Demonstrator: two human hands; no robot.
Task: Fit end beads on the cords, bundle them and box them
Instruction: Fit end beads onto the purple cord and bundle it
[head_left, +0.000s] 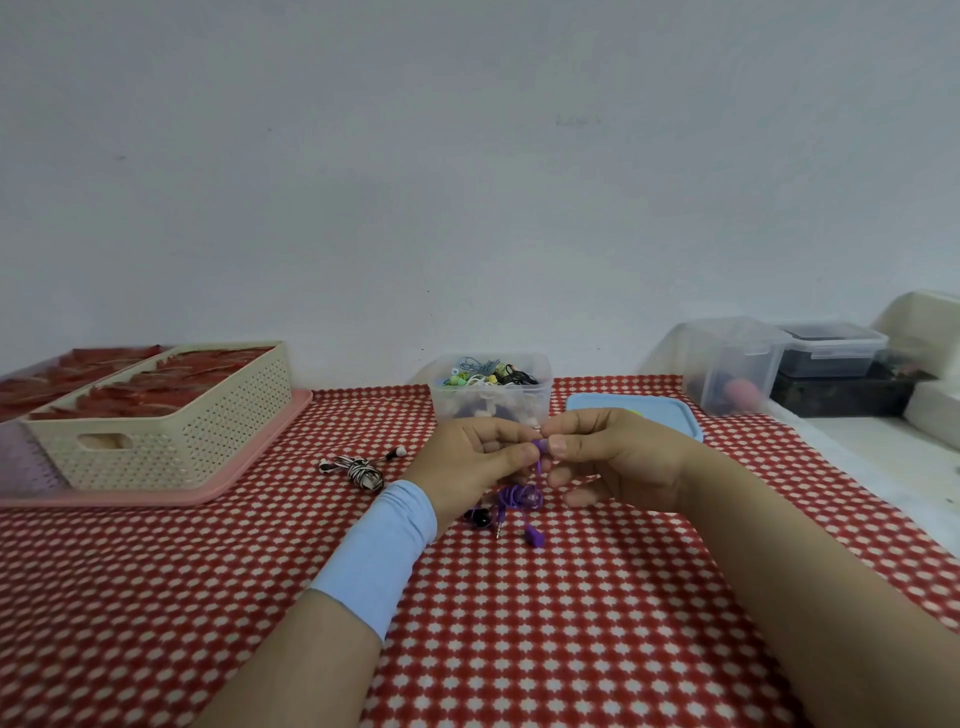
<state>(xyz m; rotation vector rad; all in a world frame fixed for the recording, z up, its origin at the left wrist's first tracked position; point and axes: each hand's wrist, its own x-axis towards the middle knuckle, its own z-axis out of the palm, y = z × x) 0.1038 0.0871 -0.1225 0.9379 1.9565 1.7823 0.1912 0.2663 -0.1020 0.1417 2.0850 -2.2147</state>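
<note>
**Purple cord tip pinched between both hands**

A red-and-white tablecloth (519, 623) covers the table. At its left a cream basket (182, 441) sits on a pink tray (249, 467). A clear tub (491, 400) of mixed cords stands just beyond the hands, with a blue lid (675, 415) beside it. The left hand (467, 462) and right hand (613, 457) meet above the cloth. Each has thumb and forefinger curled in, pinching the tip of the purple cord (519, 499). The rest of it hangs to a loose coil on the cloth. A striped cord (358, 470) lies bundled near the left hand. Any bead is too small to make out. The cord looks light, limp and slippery, so it is best gripped close behind the tip to keep it from buckling.
</note>
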